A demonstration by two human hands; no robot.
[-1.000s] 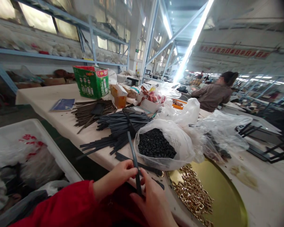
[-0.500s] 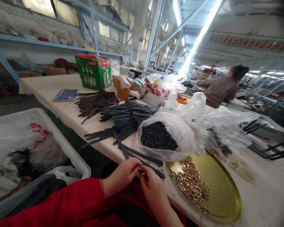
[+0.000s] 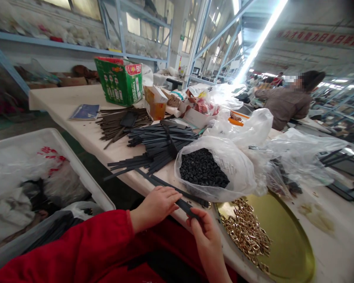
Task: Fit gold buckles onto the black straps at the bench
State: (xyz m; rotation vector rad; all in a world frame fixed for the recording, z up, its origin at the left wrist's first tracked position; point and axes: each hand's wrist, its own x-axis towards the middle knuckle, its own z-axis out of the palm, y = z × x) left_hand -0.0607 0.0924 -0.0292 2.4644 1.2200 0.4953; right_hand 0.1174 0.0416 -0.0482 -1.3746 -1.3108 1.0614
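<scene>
A flat black strap (image 3: 184,205) runs between my hands near the table's front edge. My right hand (image 3: 205,232) pinches its near end between thumb and fingers. Further back along the strap, my left hand (image 3: 157,205) has its fingers laid over the top with the thumb below. Beside it on the table lies another black strap (image 3: 191,195) with a small gold buckle (image 3: 209,204) at its end. A plastic bag of small black loops (image 3: 203,169) stands open just beyond. To the right, gold buckles (image 3: 247,232) lie heaped on a gold oval tray (image 3: 293,243).
Bundles of black straps (image 3: 159,143) and brown straps (image 3: 115,124) lie behind. Further back are a green carton (image 3: 119,84) and a small box (image 3: 155,103). A white bin (image 3: 102,192) stands at left. A person (image 3: 289,100) sits at the far right.
My hands have moved apart. The right hand shifted right with the strap's end, and the left hand now lies over the strap. The view has tilted and shifted slightly.
</scene>
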